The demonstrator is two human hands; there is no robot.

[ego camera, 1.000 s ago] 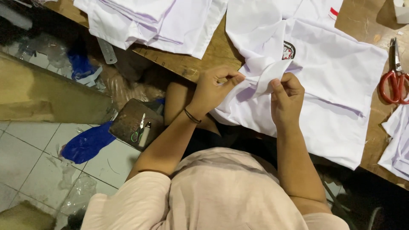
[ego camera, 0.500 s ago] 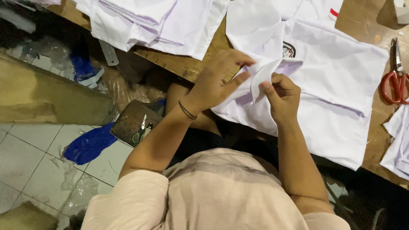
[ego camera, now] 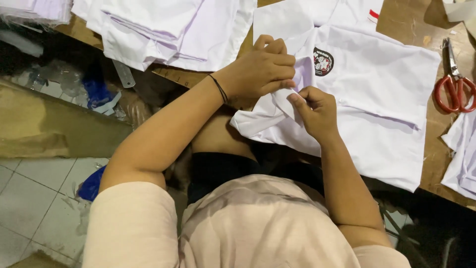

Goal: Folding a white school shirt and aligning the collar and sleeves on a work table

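I note the left hand [ego camera: 263, 67] has shifted over the white shirt [ego camera: 377, 99], fingers now curled onto its edge; the right hand [ego camera: 315, 109] keeps pinching the fold.

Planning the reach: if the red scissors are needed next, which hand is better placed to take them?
Probably the right hand: it pinches the white shirt on the side nearer the red scissors, which lie further right. The left hand would have to cross over it.
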